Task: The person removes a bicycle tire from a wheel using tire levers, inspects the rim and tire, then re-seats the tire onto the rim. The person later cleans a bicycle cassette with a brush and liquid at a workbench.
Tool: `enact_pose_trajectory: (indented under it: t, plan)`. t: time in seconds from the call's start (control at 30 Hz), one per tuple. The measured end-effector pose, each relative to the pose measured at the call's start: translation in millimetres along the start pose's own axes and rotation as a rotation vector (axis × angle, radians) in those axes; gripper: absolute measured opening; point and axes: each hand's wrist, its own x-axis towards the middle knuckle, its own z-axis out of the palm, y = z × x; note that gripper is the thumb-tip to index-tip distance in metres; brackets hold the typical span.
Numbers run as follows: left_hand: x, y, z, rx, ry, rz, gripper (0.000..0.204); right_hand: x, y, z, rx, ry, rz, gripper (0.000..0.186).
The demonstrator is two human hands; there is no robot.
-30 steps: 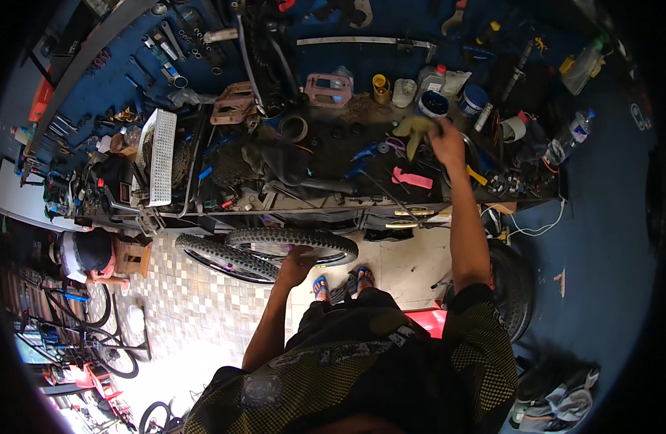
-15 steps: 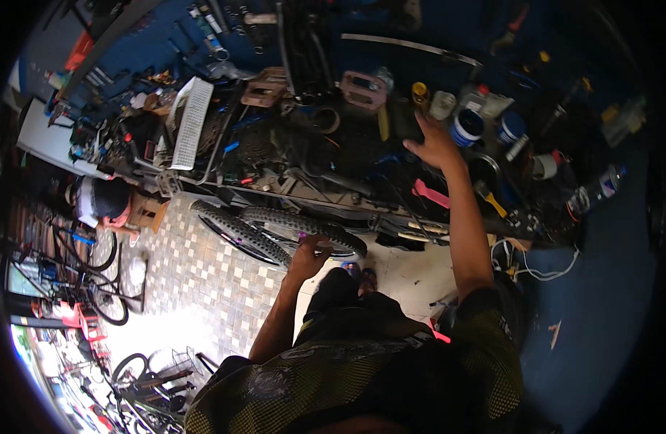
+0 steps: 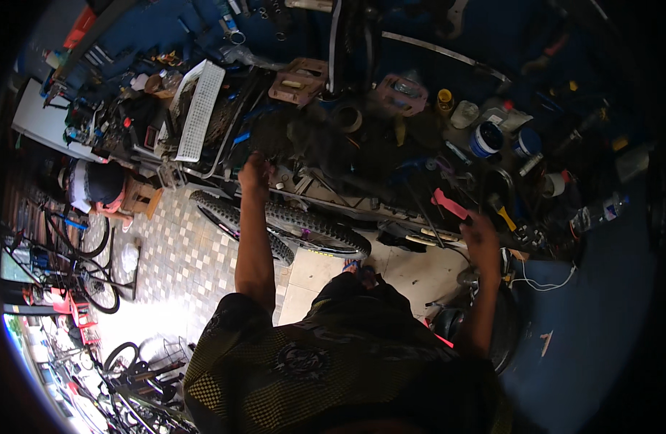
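Now that the left hand is off the tyre, it and the right hand both serve the bench; how open or full, I cannot tell

a head-worn fisheye looks down past the chest at workbench and floor.

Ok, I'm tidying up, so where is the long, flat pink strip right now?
In the head view, the long, flat pink strip lies right of centre on the dark workbench, just up-left of the right hand and left of the yellow-handled tool.
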Motion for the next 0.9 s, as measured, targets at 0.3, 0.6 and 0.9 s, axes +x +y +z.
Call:
enact_pose_trajectory:
  t: [0.3, 0.6, 0.9]
  plan:
    - [63, 8, 21, -0.131, -0.13, -0.132, 0.029, -77, 21, -36, 0.024, 0.138, 0.265, 0.038]
    - [-30, 25, 12, -0.134, 0.0, 0.377, 0.038, -63, 69, -88, 0.002, 0.171, 0.193, 0.039]
    - [-220, -82, -1, -0.216, -0.017, 0.303, 0.036, -25, 145, -165, -0.006, 0.09, 0.034, 0.036]
